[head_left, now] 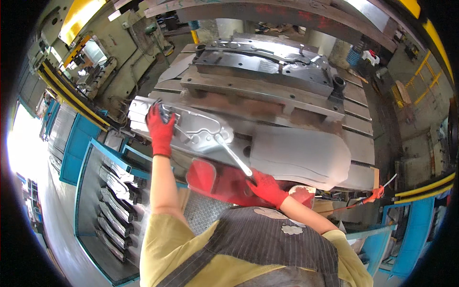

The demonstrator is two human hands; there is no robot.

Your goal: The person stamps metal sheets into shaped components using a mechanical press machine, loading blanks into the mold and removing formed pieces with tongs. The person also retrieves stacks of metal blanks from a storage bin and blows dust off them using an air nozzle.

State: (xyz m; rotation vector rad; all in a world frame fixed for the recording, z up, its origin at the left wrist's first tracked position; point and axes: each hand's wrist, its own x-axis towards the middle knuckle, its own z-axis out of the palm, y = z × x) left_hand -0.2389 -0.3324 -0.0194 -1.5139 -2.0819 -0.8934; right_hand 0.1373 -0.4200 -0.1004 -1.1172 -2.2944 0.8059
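A stamped sheet-metal panel [193, 129], silvery and pressed with ribs and holes, is held over the near left part of the press bed [356, 143], in front of the dark steel die [263, 67]. Its left end is gripped by the red-gloved left hand [160, 129], fingers closed over the edge. A slim metal rod [233, 155] is clasped in the red-gloved right hand [267, 187], its tip touching the panel. A blue rack [83, 191] of stacked panels is seen below left
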